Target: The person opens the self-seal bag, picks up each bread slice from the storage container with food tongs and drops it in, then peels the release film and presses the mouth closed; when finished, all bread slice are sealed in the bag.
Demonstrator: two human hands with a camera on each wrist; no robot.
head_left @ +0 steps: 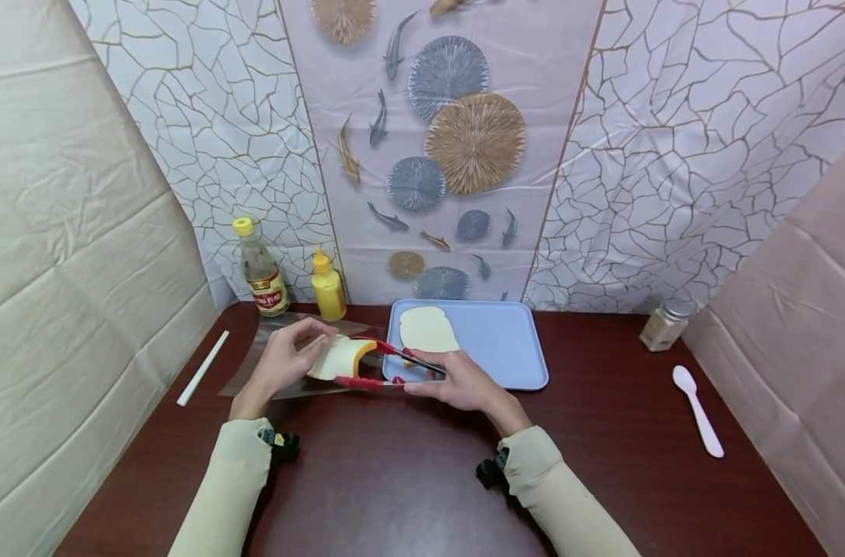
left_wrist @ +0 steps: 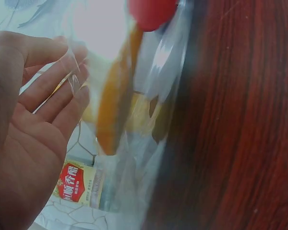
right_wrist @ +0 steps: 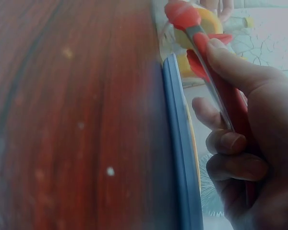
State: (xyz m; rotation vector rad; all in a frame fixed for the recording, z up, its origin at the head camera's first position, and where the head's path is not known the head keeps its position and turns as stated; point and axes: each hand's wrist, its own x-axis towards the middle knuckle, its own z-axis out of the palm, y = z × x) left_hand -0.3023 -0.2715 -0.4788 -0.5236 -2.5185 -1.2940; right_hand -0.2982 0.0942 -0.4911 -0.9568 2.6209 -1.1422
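Bread slice [head_left: 335,360], which I judge light, soft and tearable, best held edgewise; right hand [head_left: 457,381] grips tongs [head_left: 358,382], left hand [head_left: 282,357] pinches clear plastic [head_left: 244,377].

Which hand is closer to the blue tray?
The right. The right hand, holding the red-tipped tongs, is by the blue tray, at its near edge. The left hand is off to its left, by the bread slice.

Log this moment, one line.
right hand: grips red tongs; bread slice: between tongs' arms; left hand: at clear bag; blue tray: second slice
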